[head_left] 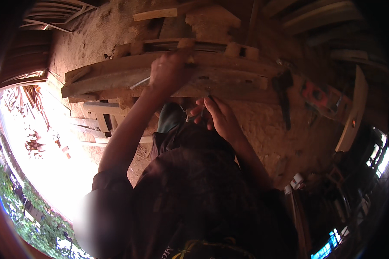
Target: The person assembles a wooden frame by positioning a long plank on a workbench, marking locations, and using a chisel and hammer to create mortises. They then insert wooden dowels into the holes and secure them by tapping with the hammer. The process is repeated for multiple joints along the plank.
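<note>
Long brown wooden beam, straight-edged and cut with small dark slots, lies crosswise at twelve o'clock from me, among other timbers. My left hand is over it at about eleven o'clock, fingers curled in. A slim pale rod pokes out past that wrist toward eight o'clock, but blur and shadow keep me from telling whether I have it gripped. My right hand sits lower, near the beam's close edge at one o'clock, with thumb and fingers closed around a slim dark tool; its exact shape is lost in the gloom.

Toward two o'clock a long black object lies just beyond the beam's end, and past it, nearer three, is a red-and-grey object, too blurred for me to identify. A pale, narrow wooden plank slants at three o'clock. A short light-brown board lies on the brown earthen floor near eleven-thirty. Bright daylight pours in from eight to nine o'clock.
</note>
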`<move>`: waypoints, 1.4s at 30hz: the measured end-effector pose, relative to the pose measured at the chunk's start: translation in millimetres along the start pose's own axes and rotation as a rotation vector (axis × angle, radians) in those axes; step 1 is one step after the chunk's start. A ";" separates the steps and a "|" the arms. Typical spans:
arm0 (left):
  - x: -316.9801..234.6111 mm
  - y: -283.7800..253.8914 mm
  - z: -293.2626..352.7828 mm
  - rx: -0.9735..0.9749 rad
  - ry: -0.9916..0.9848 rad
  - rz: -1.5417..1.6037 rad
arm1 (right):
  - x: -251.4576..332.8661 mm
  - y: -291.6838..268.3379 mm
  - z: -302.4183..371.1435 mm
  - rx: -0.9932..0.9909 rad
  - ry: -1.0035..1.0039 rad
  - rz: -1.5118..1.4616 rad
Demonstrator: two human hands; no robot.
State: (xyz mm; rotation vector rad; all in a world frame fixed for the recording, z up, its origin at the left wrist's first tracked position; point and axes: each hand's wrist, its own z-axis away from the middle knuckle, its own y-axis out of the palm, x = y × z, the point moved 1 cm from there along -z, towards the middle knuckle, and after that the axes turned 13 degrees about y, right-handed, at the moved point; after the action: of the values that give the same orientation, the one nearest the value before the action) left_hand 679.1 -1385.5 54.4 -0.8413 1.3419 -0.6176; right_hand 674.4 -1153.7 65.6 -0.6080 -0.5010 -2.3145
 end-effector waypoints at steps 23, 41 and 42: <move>62.4 -33.7 94.9 -0.068 -0.047 0.068 | 17.6 43.2 -35.4 -0.138 0.141 -0.604; 77.7 -35.1 102.6 -0.049 0.023 0.032 | -50.6 31.2 -61.4 -0.455 -0.741 0.772; 75.7 -34.1 107.1 -0.086 0.036 0.036 | -52.4 36.1 -56.3 -0.407 -0.666 0.783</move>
State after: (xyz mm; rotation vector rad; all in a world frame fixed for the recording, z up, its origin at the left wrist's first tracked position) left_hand 798.6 -1447.9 40.4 -0.8774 1.4216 -0.5528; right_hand 718.1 -1179.9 -2.4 -1.4844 -0.0308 -1.4260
